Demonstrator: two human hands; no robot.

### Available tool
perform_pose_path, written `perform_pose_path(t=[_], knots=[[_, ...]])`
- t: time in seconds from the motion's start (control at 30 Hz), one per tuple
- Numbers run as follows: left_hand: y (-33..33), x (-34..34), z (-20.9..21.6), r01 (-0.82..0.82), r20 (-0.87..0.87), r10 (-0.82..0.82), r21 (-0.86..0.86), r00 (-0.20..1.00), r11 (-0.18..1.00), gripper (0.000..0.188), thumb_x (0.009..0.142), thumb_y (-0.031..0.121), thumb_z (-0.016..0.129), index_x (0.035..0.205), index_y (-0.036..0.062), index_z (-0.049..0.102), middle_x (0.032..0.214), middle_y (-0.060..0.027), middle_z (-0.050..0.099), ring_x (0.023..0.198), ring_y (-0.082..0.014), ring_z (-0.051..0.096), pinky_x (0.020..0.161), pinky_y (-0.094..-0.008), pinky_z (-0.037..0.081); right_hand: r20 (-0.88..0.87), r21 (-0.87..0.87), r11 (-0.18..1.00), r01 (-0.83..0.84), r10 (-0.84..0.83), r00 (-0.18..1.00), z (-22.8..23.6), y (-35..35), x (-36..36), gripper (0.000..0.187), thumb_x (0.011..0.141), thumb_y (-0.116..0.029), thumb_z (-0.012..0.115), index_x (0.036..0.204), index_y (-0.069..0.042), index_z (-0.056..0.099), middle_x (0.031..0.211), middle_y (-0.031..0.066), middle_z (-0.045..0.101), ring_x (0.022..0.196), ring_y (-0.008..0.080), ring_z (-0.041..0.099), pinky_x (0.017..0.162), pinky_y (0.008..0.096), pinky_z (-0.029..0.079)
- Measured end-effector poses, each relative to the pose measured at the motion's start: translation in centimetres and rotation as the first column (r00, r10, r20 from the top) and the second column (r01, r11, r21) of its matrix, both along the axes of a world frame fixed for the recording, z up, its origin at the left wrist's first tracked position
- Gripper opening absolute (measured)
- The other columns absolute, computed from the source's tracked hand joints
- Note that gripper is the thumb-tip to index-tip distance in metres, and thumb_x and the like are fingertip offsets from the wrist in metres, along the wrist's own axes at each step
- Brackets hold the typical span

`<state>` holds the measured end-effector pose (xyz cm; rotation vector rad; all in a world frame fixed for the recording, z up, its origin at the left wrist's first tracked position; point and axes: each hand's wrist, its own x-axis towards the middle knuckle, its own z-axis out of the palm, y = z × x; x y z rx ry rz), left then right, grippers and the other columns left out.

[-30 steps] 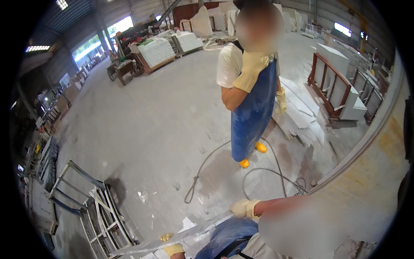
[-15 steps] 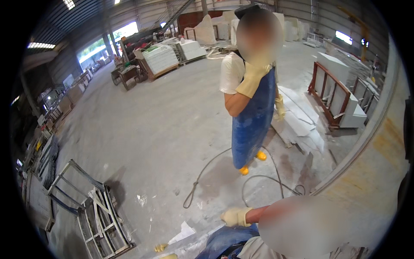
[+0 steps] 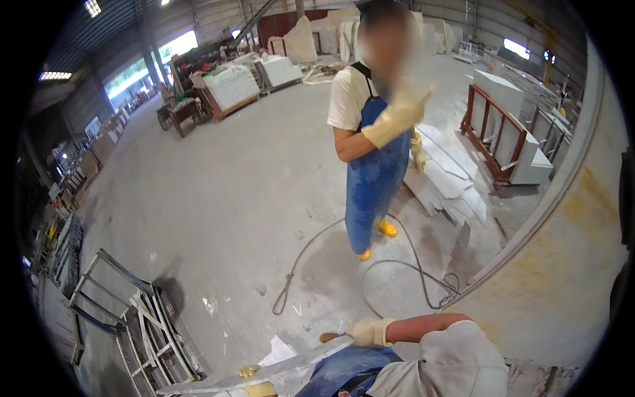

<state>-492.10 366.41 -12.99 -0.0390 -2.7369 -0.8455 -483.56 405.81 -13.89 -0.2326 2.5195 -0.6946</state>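
Along the lower edge a long, pale grey stone slab (image 3: 297, 362) lies slantwise in front of my blue apron (image 3: 350, 372). My right hand (image 3: 370, 332), in a cream rubber glove, grips its right end. A brownish patch shows just beyond that glove, too small to name. Gloved fingers of my left hand (image 3: 250, 372) curl over the slab's far edge further left, while the wrist below is partly cut off. Facing me stands a person in a blue apron (image 3: 377, 178) and yellow boots, one gloved hand (image 3: 400, 119) raised to the chest, the other hanging down.
A dark looped cable (image 3: 284, 298) trails over the floor around the person. At lower left stands a metal frame rack (image 3: 149, 331). Broken white slabs (image 3: 450, 165) lie behind the person, near a red-brown rack (image 3: 493, 135). A large stained slab (image 3: 549, 264) rises on the right.
The slab has come up into view between my hands. My right hand has shifted slightly right. The facing person's raised hand has moved outward from near the chin.
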Motion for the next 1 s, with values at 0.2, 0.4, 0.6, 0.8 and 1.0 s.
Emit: perform_pose_path(t=[0.2, 0.4, 0.6, 0.8, 1.0], knots=[[1.9, -1.2, 0.5, 0.054, -0.058, -0.062, -0.132, 0.996, 0.99, 0.01, 0.086, 0.016, 0.053, 0.089, 0.0125, 0.044, 0.087, -0.0056, 0.044, 0.083, -0.0237, 0.043, 0.081, -0.0382, 0.042, -0.001, 0.08, 0.997, -0.021, 0.021, 1.0, 0.0, 1.0, 0.7, 0.033, 0.082, -0.024, 0.063, 0.107, -0.004, 0.069, 0.1, 0.0245, 0.07, 0.096, 0.0416, 0.068, 0.084, 0.05, 0.053], [2.9, -1.8, 0.9, 0.083, -0.091, -0.1, -0.182, 0.991, 0.98, 0.011, 0.085, 0.016, 0.053, 0.091, 0.0121, 0.045, 0.089, -0.0064, 0.045, 0.085, -0.0247, 0.044, 0.082, -0.039, 0.042, -0.023, 0.044, 0.998, 0.048, -0.047, 0.999, 1.2, 0.6, 3.6, 0.03, 0.08, -0.022, 0.063, 0.101, -0.003, 0.07, 0.1, 0.0249, 0.07, 0.093, 0.0409, 0.069, 0.082, 0.0494, 0.053], [5.2, -2.1, 0.8, 0.125, -0.098, -0.149, -0.22, 0.984, 0.967, 0.012, 0.084, 0.015, 0.054, 0.092, 0.0117, 0.046, 0.091, -0.0072, 0.046, 0.087, -0.0258, 0.044, 0.084, -0.0399, 0.042, 0.008, 0.051, 0.996, 0.08, -0.08, 0.997, 1.3, 1.4, 4.6, 0.023, 0.079, -0.02, 0.063, 0.094, -0.005, 0.073, 0.095, 0.0248, 0.071, 0.09, 0.0399, 0.069, 0.079, 0.0485, 0.054], [7.8, -3.2, 1.0, 0.123, -0.109, -0.155, -0.25, 0.982, 0.96, 0.014, 0.083, 0.014, 0.055, 0.094, 0.0112, 0.047, 0.093, -0.008, 0.047, 0.089, -0.0268, 0.045, 0.085, -0.0408, 0.042, -0.074, 0.039, 0.996, 0.084, -0.081, 0.994, 2.5, 5.1, 3.1, 0.025, 0.081, -0.023, 0.063, 0.096, -0.003, 0.067, 0.089, 0.0241, 0.07, 0.082, 0.0431, 0.068, 0.073, 0.0514, 0.053], [13.2, -5.4, 2.0, 0.14, -0.115, -0.181, -0.3, 0.977, 0.944, 0.016, 0.082, 0.013, 0.056, 0.095, 0.0108, 0.048, 0.094, -0.0088, 0.048, 0.091, -0.0278, 0.045, 0.087, -0.0416, 0.042, -0.017, -0.017, 0.979, 0.202, -0.203, 0.979, 1.2, 9.6, 1.7, 0.027, 0.08, -0.023, 0.064, 0.099, -0.005, 0.071, 0.094, 0.0221, 0.071, 0.088, 0.0403, 0.07, 0.079, 0.0484, 0.055]])
